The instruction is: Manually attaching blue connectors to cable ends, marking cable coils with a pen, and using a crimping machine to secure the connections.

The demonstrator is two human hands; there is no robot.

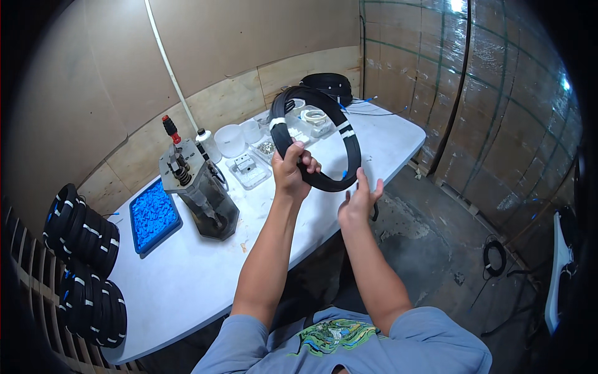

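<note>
A coil of black cable (352,153), bound with white tape bands, is held up over the table's right part. My left hand (293,168) is closed around the coil's lower left side, thumb up. At the lower right of the ring my right hand (361,202) has its fingers apart; they are at the coil's edge, and I cannot tell whether they touch it. Small blue tips show on the cable near the bottom of the ring. Behind the coil, clear containers (266,148) with small metal parts are partly hidden.
On the white table (187,280) stand a metal hand press (202,193), a blue tray of small blue pieces (152,215), a bottle (207,144) and a round tub (230,141). Stacked cable coils (93,305) sit left; another coil (327,86) lies behind. Wrapped boxes (511,106) stand right.
</note>
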